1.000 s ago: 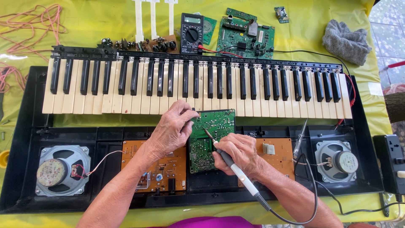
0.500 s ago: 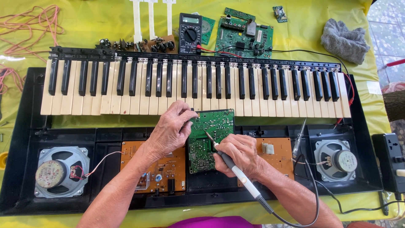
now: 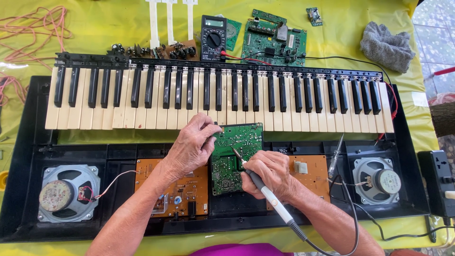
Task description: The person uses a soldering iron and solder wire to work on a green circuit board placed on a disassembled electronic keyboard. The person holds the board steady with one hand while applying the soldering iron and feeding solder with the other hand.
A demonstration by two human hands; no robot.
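Note:
An opened electronic keyboard lies on a yellow cloth, its key bed [image 3: 218, 97] lifted off the black lower shell [image 3: 28, 156]. My left hand [image 3: 192, 147] pinches the upper left edge of a green circuit board [image 3: 237, 159] and holds it tilted over the shell. My right hand [image 3: 270, 173] grips a soldering iron [image 3: 265, 192] like a pen, its tip touching the board's face. The iron's black cable runs off toward me.
Brown boards [image 3: 180, 189] [image 3: 308, 170] and two speakers [image 3: 64, 194] [image 3: 377, 180] sit in the shell. Behind the keys lie a multimeter [image 3: 213, 31], a green board [image 3: 275, 38], white key strips [image 3: 168, 21] and a grey rag [image 3: 386, 47]. A power strip [image 3: 438, 182] is at right.
Both hands and the green board stay in place; the soldering tip shifts only slightly on the board.

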